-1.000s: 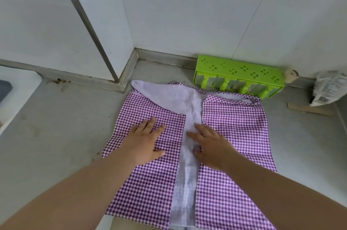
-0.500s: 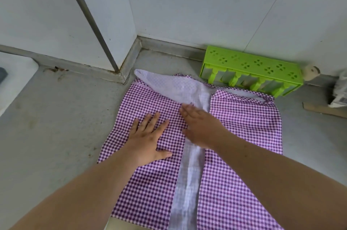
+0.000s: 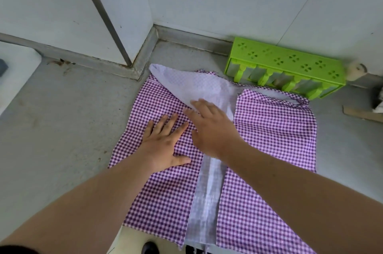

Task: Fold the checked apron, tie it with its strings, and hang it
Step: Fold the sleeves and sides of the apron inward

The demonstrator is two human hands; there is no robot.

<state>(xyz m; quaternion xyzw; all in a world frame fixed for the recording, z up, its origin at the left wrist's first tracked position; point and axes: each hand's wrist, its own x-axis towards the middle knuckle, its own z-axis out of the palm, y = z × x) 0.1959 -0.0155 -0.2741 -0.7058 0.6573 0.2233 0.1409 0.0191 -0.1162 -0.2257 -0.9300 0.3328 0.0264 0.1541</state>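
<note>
Smoothing step: flattening the folded-in side panels of the checked apron (image 3: 269,129) looks like the step in hand; both palms should press flat and sweep outward along the fold edges, so that the two flaps lie even before the next fold.
Apron place: spread on the grey countertop (image 3: 51,119) in the centre and lower part of the frame, its top end toward the wall corner.
Left hand (image 3: 165,143): fingers spread and straight, palm pressed down on the left checked flap at mid frame; it pinches nothing.
Right hand (image 3: 211,127): fingers straight and laid over the inner edge of the left flap and the pale middle strip, just beside the left hand; nothing is gripped.
Advice: the left hand is best kept as an anchor while the right slides up toward the pale corner (image 3: 186,81), since thin cloth creeps under a moving palm.
Risk: the flaps may end uneven, because the pale gap between them widens toward the top.
Cloth: thin woven gingham, purple and white, with a faded reverse; limp, likely creasing readily.
Strings: a narrow strap (image 3: 290,100) shows at the upper right; the ties are hard to tell.
Rack: a lime-green plastic rack (image 3: 290,62) with clover-shaped cut-outs lies against the wall, upper right.
Counter: matt, grey, speckled, stained near the corner.
</note>
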